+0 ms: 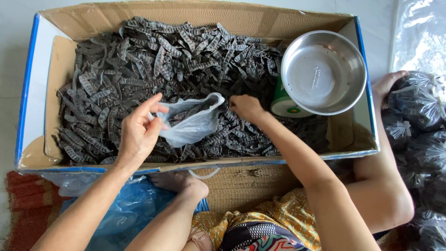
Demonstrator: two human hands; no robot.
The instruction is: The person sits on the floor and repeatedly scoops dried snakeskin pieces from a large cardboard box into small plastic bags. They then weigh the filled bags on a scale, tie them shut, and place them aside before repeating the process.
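Two hands work over the box: my left hand [139, 128] pinches the rim of a thin clear bag [193, 122], fingers closed on the plastic and lifting one side so the mouth stays open and faces across to the other hand. My right hand [246, 108] is bunched with its fingertips together down among the pods [139, 60], just beside the bag's mouth; whether it has a pod pinched I cannot tell, since the fingers hide what is under them. A few dark pods already lie inside the bag, which rests on the heap itself, so each pod has only a short way to go. Flat, dark and ridged, the pods fill nearly the whole floor of the cardboard box [42, 74], whose low walls keep the pile together and within my reach. At the box's right end a steel bowl [323, 72] sits empty on top of a green and white tin [281, 102], raised clear of the heap. Outside the box to the right, filled and tied bags [418, 100] are stacked out of the way, well apart from the open one. Blue plastic [125, 209] lies on the mat by my knees.
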